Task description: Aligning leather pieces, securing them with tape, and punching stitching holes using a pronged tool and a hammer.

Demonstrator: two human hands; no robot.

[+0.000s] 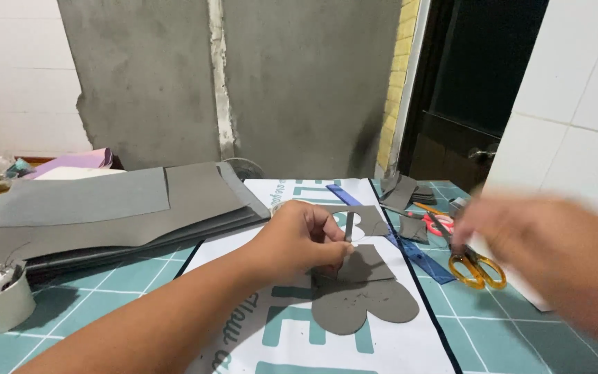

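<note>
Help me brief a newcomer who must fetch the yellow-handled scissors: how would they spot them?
Start at the teal cutting mat on the table and move right, past the white printed sheet and the blue ruler. The scissors lie there, under the blurred right hand. Their yellow-orange handles set them apart from the red-handled pair just behind.

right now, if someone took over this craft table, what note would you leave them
Left hand: pinching a thin grey strip upright over the small grey piece.
Right hand: blurred, empty as far as visible, beside the yellow-handled scissors.
Cut so far: heart-shaped grey piece on the white printed sheet; offcuts by the blue ruler.
Uncut: stack of grey sheets at left.
</note>
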